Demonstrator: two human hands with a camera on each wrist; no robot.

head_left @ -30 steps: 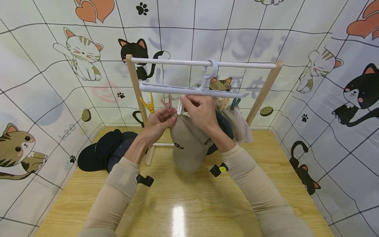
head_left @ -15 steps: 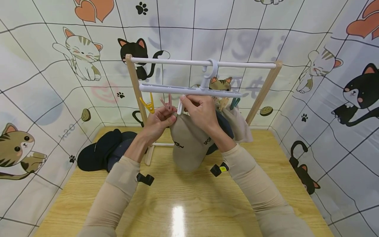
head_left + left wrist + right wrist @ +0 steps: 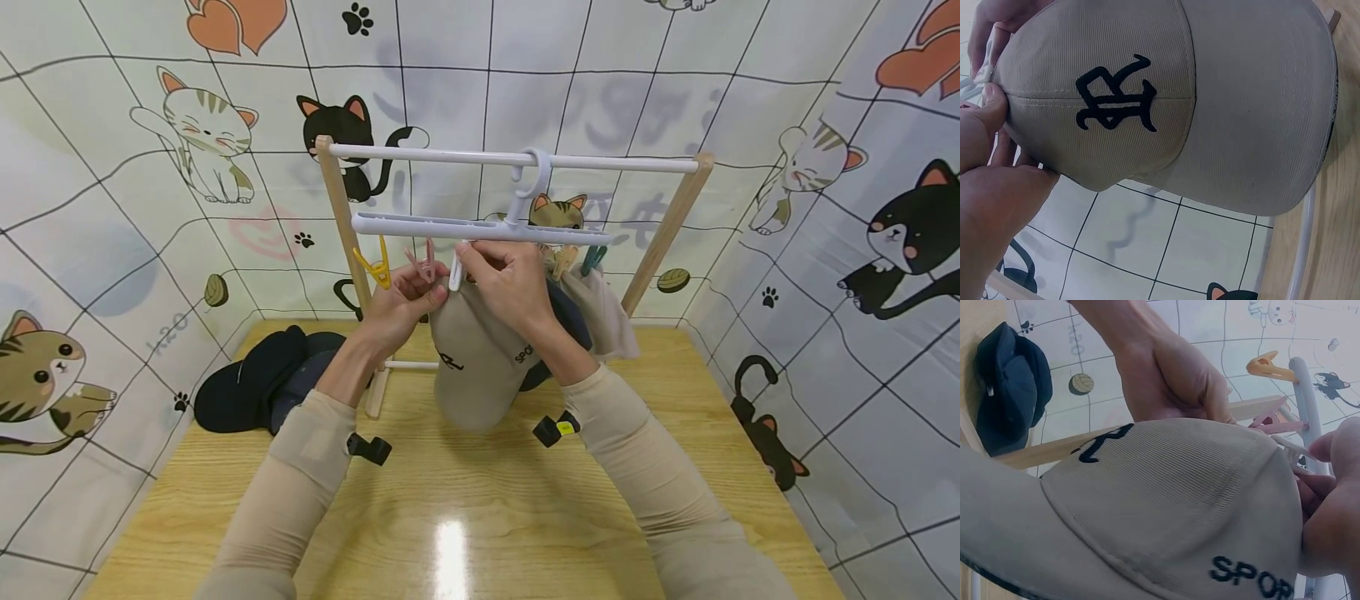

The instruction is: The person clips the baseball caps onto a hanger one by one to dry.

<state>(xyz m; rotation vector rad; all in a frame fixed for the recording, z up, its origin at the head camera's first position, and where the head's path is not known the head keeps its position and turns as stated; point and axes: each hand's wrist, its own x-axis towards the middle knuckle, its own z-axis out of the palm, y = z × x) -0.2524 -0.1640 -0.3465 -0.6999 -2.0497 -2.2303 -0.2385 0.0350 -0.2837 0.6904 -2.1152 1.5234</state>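
Note:
A beige cap point(image 3: 480, 358) with dark lettering hangs brim down below the lilac hanger bar point(image 3: 480, 227). At its crown, my left hand point(image 3: 397, 307) pinches the fabric between thumb and fingers, some of them hidden behind the cap in the left wrist view. My right hand point(image 3: 513, 283) grips a white clothespin point(image 3: 455, 273) under the bar, its lower end right at the crown. Beside my left fingers dangles a pink clothespin point(image 3: 425, 262), and farther left a yellow clothespin point(image 3: 378, 265).
Behind the beige cap hangs a dark cap point(image 3: 570, 321), partly hidden. Right of it, a pale cap point(image 3: 606, 312) hangs near a teal clothespin point(image 3: 595, 260). Dark caps point(image 3: 266, 379) lie on the wooden table point(image 3: 420, 517) at left. A wooden rack post point(image 3: 670, 233) stands at right.
My left thumb and fingers have shifted slightly upward at the crown. My right hand keeps its hold on the white clothespin, almost unmoved.

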